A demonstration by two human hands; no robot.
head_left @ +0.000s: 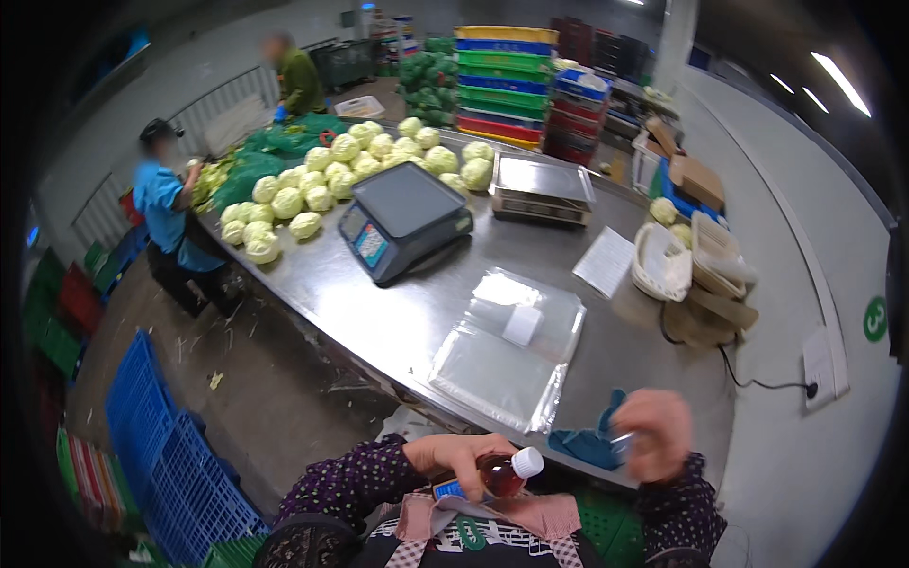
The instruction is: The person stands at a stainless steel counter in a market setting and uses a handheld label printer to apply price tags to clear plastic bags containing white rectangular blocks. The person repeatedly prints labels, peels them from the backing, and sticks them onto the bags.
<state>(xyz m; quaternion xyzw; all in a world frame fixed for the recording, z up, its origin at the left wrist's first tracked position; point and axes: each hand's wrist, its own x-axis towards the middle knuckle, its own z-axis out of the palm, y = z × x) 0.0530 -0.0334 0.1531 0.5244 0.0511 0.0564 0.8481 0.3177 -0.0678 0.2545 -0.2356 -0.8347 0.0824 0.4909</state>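
Note:
Close to my body, my left hand [459, 461] is wrapped round a small bottle [502, 476] of reddish-brown liquid, its white cap on and tilted to the right. Part of a blue label shows below the fingers. My right hand [655, 431], blurred by motion, is raised over the near right corner of the steel table [653, 355]. Its fingers are curled, and a small clear, shiny thing shows at the fingertips, too smeared to name. Beside it a blue glove or cloth [589, 445] lies at the table edge. Clear plastic bags [502, 379] lie flat just beyond.
A dark digital scale [412, 213] and a second scale [542, 185] stand mid-table, before piled cabbages [341, 161]. White baskets [661, 263] and a paper sheet [603, 262] sit right. Two people work at the far left. Stacked crates [502, 90] stand behind; blue crates [185, 464] lie left.

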